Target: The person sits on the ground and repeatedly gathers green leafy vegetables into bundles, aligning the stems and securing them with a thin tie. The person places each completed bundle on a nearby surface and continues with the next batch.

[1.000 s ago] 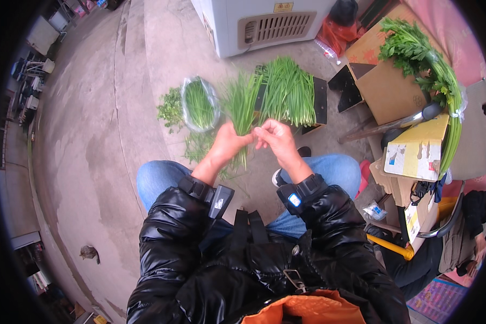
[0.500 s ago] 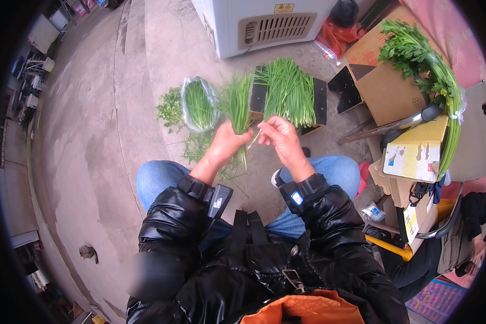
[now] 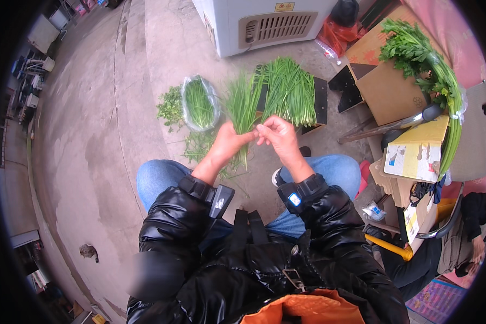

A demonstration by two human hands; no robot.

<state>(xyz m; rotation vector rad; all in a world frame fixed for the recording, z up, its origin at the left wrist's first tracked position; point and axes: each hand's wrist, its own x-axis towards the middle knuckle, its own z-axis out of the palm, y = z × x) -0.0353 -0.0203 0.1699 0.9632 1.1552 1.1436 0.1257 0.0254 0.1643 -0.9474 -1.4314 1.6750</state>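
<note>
My left hand (image 3: 228, 141) grips a bunch of long green chives (image 3: 242, 105) that fans up and away from me. Close beside it, my right hand (image 3: 277, 133) pinches at the stems near the left fingertips. Both hands hover above my knees in blue jeans. Beyond them a larger pile of chives (image 3: 290, 89) lies spread on a dark board. A clear plastic bag (image 3: 199, 102) with more chives lies on the concrete to the left, next to loose green trimmings (image 3: 171, 106).
A white appliance with a vent grille (image 3: 264, 21) stands at the back. Cardboard boxes (image 3: 386, 86) with leafy stalked greens (image 3: 432, 65) stand at the right, over a yellow box (image 3: 416, 151). Another person's hand (image 3: 476, 248) shows at the far right edge.
My hands rose slightly and my right fingers shifted along the chive stems held by the left hand. The piles on the ground did not move.
</note>
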